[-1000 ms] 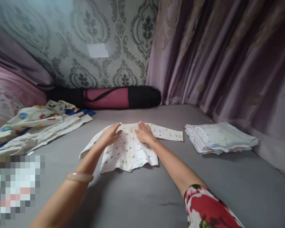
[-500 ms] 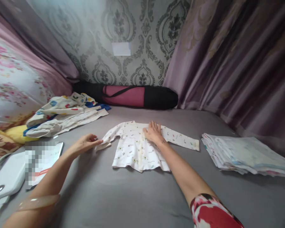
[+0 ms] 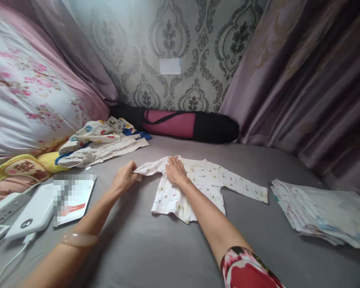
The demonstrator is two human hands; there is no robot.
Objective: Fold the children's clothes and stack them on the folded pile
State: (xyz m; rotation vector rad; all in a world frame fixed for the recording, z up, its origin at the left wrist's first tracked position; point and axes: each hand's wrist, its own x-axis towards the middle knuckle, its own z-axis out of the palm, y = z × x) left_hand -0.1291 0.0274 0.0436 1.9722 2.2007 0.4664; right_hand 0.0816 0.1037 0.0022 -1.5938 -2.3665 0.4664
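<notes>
A small white long-sleeved baby shirt (image 3: 204, 182) with a tiny print lies spread on the grey bed sheet (image 3: 132, 248), its hem towards me. My left hand (image 3: 126, 178) is closed on the cuff end of the left sleeve and holds it out to the side. Flat on the shirt's upper left, near the shoulder, rests my right hand (image 3: 175, 170) with its fingers stretched out. The right sleeve lies extended on the sheet, untouched. My right forearm hides part of the shirt's lower front.
Folded clothes in a stack (image 3: 324, 212) lie at the right. Loose clothes (image 3: 105, 144) are heaped at the back left. A black and pink bag (image 3: 174, 123) lies along the wall. A phone (image 3: 75, 200), a white power bank (image 3: 33, 212) and a power strip (image 3: 6, 210) are at left.
My right hand has slid left across the shirt from its right side to the left shoulder. My left hand has closed on the sleeve's cuff. The view has swung slightly left.
</notes>
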